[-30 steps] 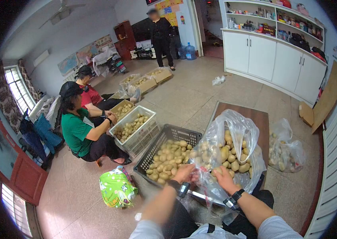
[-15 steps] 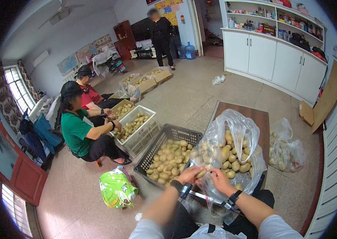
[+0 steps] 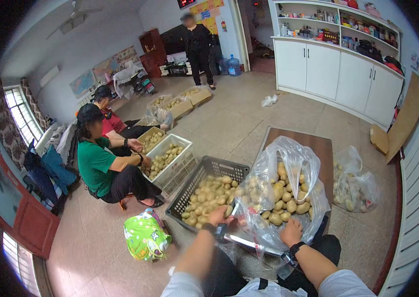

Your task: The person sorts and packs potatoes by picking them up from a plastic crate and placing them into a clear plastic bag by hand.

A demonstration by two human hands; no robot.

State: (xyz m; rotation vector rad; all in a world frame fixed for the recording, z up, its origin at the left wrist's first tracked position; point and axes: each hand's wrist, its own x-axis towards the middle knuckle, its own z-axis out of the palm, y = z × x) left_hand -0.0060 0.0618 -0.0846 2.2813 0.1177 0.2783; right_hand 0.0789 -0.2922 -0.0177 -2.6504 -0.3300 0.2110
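Observation:
My left hand (image 3: 216,216) is closed around one kiwifruit (image 3: 229,211), an oval, brownish-yellow fruit, over the near right corner of a grey plastic crate (image 3: 180,222). More kiwifruit (image 3: 204,200) fill much of that crate. My right hand (image 3: 291,233) is at the near side of a clear plastic bag (image 3: 318,208), its fingers reaching toward the kiwifruit inside (image 3: 288,198). Nothing shows in its grip, though its fingertips are partly hidden. The bag lies wide open on a brown board or low table (image 3: 288,134).
Left of my crate, two seated people (image 3: 95,163) handle fruit at a white crate (image 3: 182,166) and a carton. A green patterned cloth (image 3: 145,237) covers something low. Another filled bag (image 3: 353,183) is at right. One person (image 3: 198,49) stands at the back.
My hands, close together around one kiwifruit before, have parted. The left has moved left to the crate with a fruit; the right has moved right to the fruit in the bag.

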